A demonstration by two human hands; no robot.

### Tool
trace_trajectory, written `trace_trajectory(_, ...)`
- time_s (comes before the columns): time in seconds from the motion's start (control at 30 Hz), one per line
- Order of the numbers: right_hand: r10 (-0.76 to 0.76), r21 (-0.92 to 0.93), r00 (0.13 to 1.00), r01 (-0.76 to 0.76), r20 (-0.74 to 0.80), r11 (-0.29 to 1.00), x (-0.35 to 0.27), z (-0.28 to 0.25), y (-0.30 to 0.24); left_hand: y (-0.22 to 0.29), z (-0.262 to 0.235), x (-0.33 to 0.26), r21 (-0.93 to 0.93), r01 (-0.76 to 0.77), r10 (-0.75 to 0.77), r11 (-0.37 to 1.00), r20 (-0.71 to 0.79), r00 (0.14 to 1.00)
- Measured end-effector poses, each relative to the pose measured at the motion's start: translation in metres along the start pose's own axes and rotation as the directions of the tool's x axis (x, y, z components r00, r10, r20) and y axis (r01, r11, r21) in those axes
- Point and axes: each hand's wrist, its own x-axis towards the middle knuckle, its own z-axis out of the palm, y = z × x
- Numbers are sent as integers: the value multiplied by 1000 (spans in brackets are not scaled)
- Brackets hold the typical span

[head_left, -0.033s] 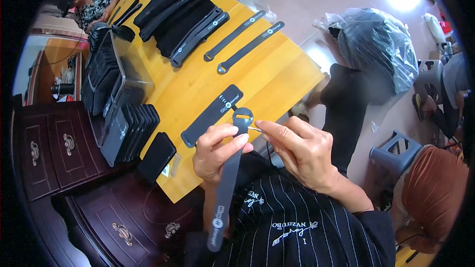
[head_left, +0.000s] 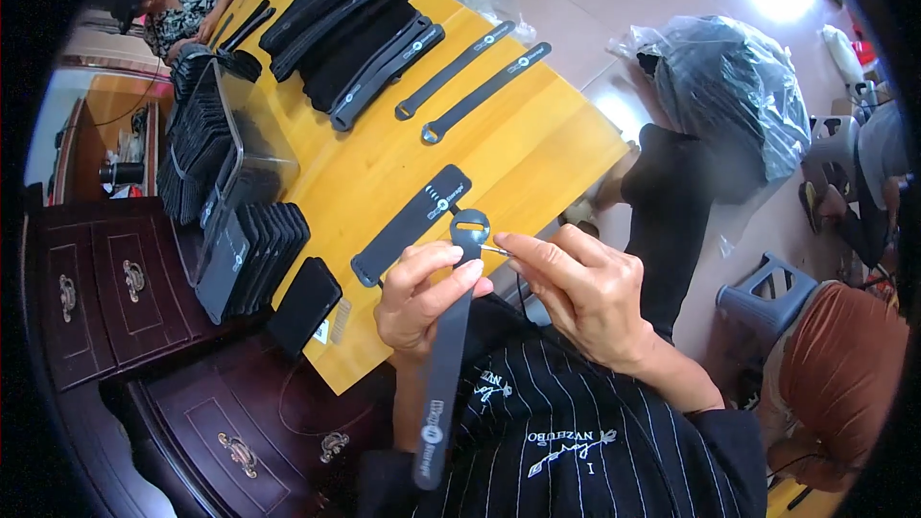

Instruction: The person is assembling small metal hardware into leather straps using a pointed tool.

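Between the thumb and fingers of my left hand [head_left: 414,302] is a dark grey strap [head_left: 447,355]. Its rounded, slotted head points up and its long tail, with white print, hangs down over my lap. My right hand [head_left: 593,293] pinches a thin metal-tipped tool [head_left: 495,250]. The tool's tip meets the edge of the strap's head; my fingers hide the rest of it, so its kind is unclear. Just beyond my left hand, a wider dark piece with white print [head_left: 408,230] lies flat on the yellow wooden table [head_left: 523,168].
Two straps [head_left: 487,91] lie apart near the far edge, beside stacked black straps [head_left: 336,24]. A clear bin [head_left: 264,134] and a row of dark pieces [head_left: 254,259] stand at left. Dark drawers [head_left: 125,288] adjoin the table. Another person [head_left: 192,0] sits far left.
The strap's hanging tail has swung slightly to the right. Both hands and the tool stay in nearly the same place.
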Motion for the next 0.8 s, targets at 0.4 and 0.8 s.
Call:
trace_trajectory(0.4,-99,-74,974,86,-201,994,-8,33,17,6,3,-8,206,-81,63,975,91,994)
trace_trajectory(0.8,51,1,994,-51,-100,999,-6,36,17,4,2,-5,299,-117,58,947,201,978)
